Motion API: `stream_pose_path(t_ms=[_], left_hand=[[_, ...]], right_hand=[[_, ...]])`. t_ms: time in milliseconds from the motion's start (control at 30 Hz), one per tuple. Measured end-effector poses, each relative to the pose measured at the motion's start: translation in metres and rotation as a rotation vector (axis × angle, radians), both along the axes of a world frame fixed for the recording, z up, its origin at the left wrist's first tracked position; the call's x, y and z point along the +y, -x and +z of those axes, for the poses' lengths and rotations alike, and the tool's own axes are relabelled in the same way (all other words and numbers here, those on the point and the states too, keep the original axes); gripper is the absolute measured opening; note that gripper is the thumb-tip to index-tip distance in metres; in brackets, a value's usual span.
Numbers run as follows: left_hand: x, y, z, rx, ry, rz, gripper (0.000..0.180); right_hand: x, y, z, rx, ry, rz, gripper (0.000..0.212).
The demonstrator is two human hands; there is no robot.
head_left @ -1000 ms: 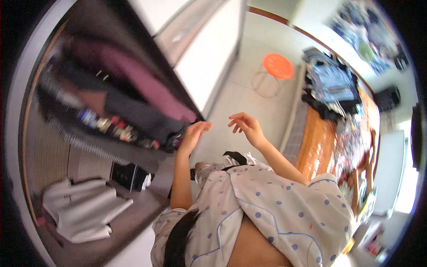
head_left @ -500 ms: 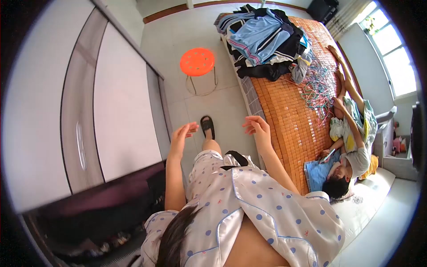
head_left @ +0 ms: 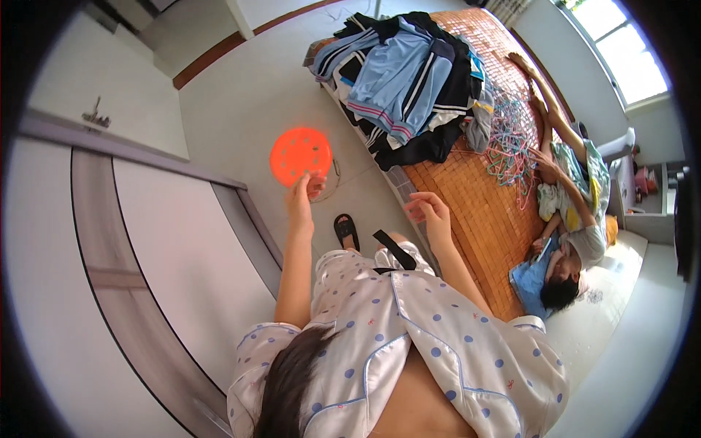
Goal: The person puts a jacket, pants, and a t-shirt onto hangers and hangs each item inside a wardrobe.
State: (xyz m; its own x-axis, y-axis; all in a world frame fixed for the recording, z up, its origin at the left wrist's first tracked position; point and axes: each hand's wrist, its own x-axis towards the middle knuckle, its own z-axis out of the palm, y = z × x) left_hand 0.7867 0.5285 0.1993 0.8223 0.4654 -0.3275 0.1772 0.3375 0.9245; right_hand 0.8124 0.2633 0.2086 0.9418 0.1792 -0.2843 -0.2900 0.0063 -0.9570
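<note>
My left hand (head_left: 304,196) is raised in front of me, palm inward, with its fingers loosely bent and nothing in them. In the picture its fingertips overlap the near edge of an orange-red round stool (head_left: 298,152) with holes in its seat. I cannot tell a touch; the hand looks to be above and nearer to me. My right hand (head_left: 435,216) hangs in the air beside the bed's edge, fingers half curled and apart, holding nothing. Ahead on the bed lies a heap of clothes (head_left: 401,77), with a light blue striped jacket on top.
A brown tile-like mat (head_left: 456,204) covers the bed on the right. Tangled coloured hangers (head_left: 511,139) lie by the heap. Another person (head_left: 580,241) reclines along the far side with a phone. A sliding wardrobe (head_left: 193,270) lines the left, with a white door (head_left: 109,102) beyond.
I have stepped forward and turned slightly; the stool, heap and bed are closer. The wardrobe's dark open section has left the view. Both hands stay raised and without anything in them.
</note>
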Motion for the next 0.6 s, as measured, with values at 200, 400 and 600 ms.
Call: stream_pose_path(t_ms=[200, 400, 600], left_hand=[[0.013, -0.071, 0.003, -0.030, 0.004, -0.159, 0.028], [0.032, -0.125, -0.018, 0.093, 0.008, -0.108, 0.030], [0.052, -0.215, -0.021, 0.106, -0.070, -0.184, 0.030]], right_hand=[[0.004, -0.051, -0.008, 0.086, 0.037, -0.169, 0.021], [0.021, -0.124, -0.023, 0.130, -0.044, -0.212, 0.020], [0.042, -0.204, -0.059, 0.142, -0.126, -0.263, 0.020]])
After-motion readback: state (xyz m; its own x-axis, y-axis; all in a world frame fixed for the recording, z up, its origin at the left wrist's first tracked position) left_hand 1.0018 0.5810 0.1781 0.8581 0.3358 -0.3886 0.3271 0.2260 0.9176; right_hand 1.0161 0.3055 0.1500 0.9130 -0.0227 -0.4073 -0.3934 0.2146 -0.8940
